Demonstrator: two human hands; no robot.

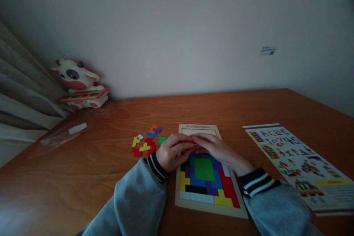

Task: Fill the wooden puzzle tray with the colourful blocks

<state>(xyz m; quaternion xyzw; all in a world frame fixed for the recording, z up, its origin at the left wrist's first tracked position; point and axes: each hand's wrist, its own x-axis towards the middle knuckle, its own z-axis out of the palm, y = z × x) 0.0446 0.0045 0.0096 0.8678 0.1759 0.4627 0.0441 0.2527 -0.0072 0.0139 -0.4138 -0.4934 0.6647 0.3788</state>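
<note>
A wooden puzzle board (211, 209) lies in front of me, its lower part filled with coloured block pieces around a green square (204, 169). Over its upper half, my left hand (174, 150) and my right hand (212, 147) meet at the fingertips. Both hands are closed around a small red-orange puzzle piece (193, 140), mostly covered by the fingers. The part of the board beneath the hands is hidden. Left of the board are several loose pieces, among them a yellow piece (145, 147), a green piece (162, 139) and a blue piece (151, 135).
On the right of the wooden table (96, 177) lies a printed pattern sheet (293, 158). A toy cow with a keyboard (83, 84) stands at the back left, by a curtain (22, 92). A clear plastic bag with a white label (77, 128) rests nearer on the left.
</note>
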